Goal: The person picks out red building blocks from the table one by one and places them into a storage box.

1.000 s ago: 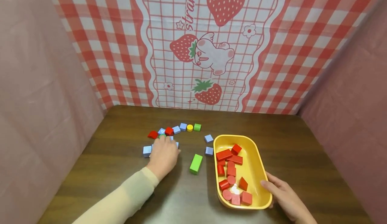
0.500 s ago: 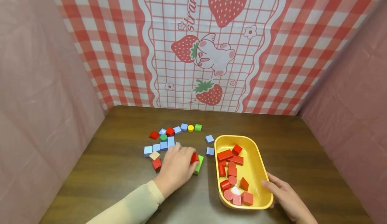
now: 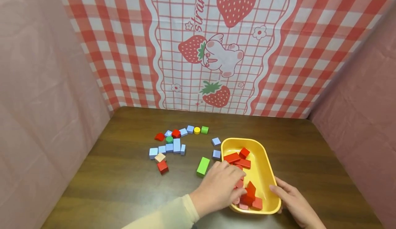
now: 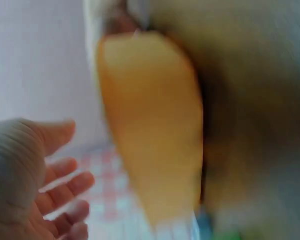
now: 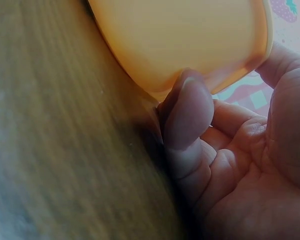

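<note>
My left hand [image 3: 218,186] is over the left rim of a yellow plastic bin [image 3: 259,168], fingers parted. In the left wrist view the left hand [image 4: 37,187] has nothing between thumb and fingers, beside the blurred bin wall [image 4: 152,120]. Just off its thumb, a red block [image 3: 248,197] is among several red blocks in the bin; some are hidden under the hand. My right hand [image 3: 292,201] grips the bin's right side, thumb over the rim. The right wrist view has the right hand [image 5: 230,175] curled at the bin's corner [image 5: 185,45].
Left of the bin lie a green block [image 3: 202,167], two light blue cubes, a red cube [image 3: 162,167] and a beige block [image 3: 160,157]. Farther back stand a row of blue blocks [image 3: 176,145] and a mixed line with a yellow disc [image 3: 197,130]. Checked cloth hangs behind.
My left hand has carried a red block from the left group rightward, past the green block, to the bin and let it go. My right hand has kept its grip on the bin.
</note>
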Demonstrator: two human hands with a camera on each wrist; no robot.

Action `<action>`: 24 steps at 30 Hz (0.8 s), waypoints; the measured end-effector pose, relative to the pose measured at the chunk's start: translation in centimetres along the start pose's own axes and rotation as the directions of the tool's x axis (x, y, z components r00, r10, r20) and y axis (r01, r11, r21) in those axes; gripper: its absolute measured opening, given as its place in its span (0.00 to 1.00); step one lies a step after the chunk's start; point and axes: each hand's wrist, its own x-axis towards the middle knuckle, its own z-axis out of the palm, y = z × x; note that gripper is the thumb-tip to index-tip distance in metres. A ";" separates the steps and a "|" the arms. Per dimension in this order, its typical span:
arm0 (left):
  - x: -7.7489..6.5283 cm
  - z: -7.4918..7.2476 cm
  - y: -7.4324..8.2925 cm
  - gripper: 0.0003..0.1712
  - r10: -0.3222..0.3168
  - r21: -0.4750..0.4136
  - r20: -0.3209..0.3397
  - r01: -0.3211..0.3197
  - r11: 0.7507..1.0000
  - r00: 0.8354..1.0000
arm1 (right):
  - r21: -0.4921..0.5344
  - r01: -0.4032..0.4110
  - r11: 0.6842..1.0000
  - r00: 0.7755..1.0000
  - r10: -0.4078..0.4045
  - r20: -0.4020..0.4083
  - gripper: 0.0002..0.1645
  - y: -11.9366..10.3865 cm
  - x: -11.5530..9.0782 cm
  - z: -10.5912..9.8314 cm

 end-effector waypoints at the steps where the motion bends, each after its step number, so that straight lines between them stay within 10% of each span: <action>1: -0.8 -0.4 -1.0 0.23 -0.039 0.023 -0.031 0.040 0.999 0.999 | -0.003 -0.005 1.000 1.000 0.005 0.005 0.35 0.0 0.0 0.0; 7: -7.8 -1.5 -8.0 0.29 -0.378 0.194 -0.152 0.403 0.894 0.913 | -0.015 -0.004 1.000 1.000 0.004 0.010 0.35 -0.2 -0.1 -0.2; 10: -10.7 -1.0 -9.5 0.34 -0.424 0.225 -0.134 0.445 0.867 0.896 | -0.005 0.009 1.000 1.000 -0.009 0.001 0.34 -0.2 0.0 -0.3; 13: -11.9 -0.4 -9.6 0.31 -0.394 0.189 -0.129 0.413 0.891 0.910 | 0.005 -0.001 1.000 1.000 0.001 0.009 0.34 -0.2 0.0 -0.3; 18: -10.2 -0.3 -8.0 0.14 -0.273 0.128 -0.096 0.284 0.950 0.957 | 0.010 -0.016 1.000 1.000 0.016 0.014 0.35 0.0 0.1 -0.1; 24: -5.0 -1.5 -3.1 0.16 -0.151 -0.067 -0.070 0.146 0.987 0.986 | 0.010 -0.005 1.000 1.000 0.005 0.021 0.34 0.1 0.1 0.0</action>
